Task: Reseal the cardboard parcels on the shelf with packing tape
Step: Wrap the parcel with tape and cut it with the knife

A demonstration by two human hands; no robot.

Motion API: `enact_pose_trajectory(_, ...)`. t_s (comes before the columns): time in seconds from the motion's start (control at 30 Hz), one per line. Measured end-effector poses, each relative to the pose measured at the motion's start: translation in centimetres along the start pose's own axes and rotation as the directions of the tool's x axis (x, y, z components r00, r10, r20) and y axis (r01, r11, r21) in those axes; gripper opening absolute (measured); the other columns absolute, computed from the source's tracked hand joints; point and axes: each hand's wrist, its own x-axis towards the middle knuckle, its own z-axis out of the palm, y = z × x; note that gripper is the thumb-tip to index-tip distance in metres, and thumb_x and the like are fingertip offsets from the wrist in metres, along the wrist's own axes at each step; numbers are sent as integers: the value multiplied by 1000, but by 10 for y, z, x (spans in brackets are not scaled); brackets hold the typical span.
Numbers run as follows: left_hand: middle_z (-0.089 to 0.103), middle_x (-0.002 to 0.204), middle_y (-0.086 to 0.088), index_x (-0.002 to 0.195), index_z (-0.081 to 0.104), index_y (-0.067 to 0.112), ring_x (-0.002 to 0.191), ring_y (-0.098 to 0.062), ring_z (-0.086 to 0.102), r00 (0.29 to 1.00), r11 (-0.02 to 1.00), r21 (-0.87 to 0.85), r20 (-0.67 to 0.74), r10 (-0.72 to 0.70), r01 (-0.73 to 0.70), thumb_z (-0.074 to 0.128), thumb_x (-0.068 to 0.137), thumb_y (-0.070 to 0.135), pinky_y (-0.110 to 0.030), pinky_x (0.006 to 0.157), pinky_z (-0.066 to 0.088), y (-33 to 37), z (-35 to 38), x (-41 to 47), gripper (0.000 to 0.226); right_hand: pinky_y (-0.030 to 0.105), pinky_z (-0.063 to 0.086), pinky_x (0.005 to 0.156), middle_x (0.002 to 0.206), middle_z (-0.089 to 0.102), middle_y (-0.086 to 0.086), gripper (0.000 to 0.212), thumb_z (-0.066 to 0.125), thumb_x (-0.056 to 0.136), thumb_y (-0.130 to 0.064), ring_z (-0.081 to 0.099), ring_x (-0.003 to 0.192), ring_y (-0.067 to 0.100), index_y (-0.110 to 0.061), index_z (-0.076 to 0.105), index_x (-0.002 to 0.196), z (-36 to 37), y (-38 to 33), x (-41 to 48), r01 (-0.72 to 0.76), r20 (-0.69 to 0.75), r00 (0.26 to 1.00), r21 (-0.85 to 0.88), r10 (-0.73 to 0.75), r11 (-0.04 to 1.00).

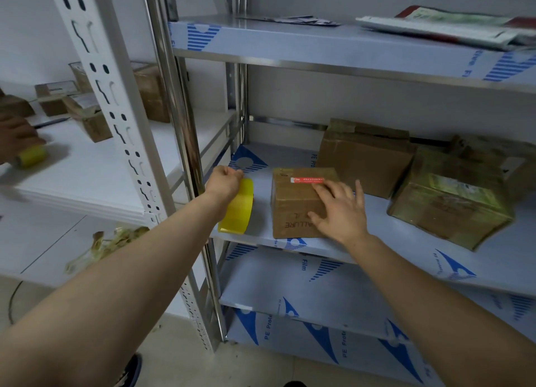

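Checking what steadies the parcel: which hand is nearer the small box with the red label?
Right. The right hand rests on the small box; the left hand grips the yellow tape roll to its left.

We see a stack of printed papers [452, 28] lying flat at the upper right, with a thin dark packet [293, 20] further left of it. Low on the left we find crumpled yellowish scraps [107, 246], a dark cable [11, 305] curving below them, and a dark shoe [132, 370] on the pale floor [179, 357]
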Motion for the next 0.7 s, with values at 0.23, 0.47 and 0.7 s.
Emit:
enact_pose_trajectory(0.23, 49, 81, -7, 74, 40, 21, 86, -26, 48, 995, 998, 49, -80, 53, -49, 53, 96, 24, -35, 79, 41, 25, 6, -39, 25, 40, 1, 116, 148, 41, 2, 79, 20, 73, -58, 30, 140, 23, -26, 43, 141, 1, -28, 1, 51, -33, 998, 67, -49, 996)
enact_pose_trajectory(0.47, 51, 109, -16, 98, 54, 11, 86, -27, 52, 999, 999, -43, -31, -18, 17, 55, 95, 31, -39, 81, 52, 32, -1, -21, 20, 19, 46, 82, 103, 59, -6, 42, 74, 82, -29, 55, 90, 3, -15, 58, 119, -17, -114, 2, -360, 371, 927, 843, 54, 400)
enact_pose_trajectory(0.7, 61, 120, -15, 120, 59, 1, 111, -31, 57, 997, 999, 40, 75, 23, -26, 56, 96, 21, -37, 95, 44, 36, -11, -30, 31, 20, 53, 81, 101, 66, 0, 26, 67, 88, -10, 62, 88, 8, -11, 59, 112, -4, -148, -15, -385, 375, 923, 906, 90, 175)
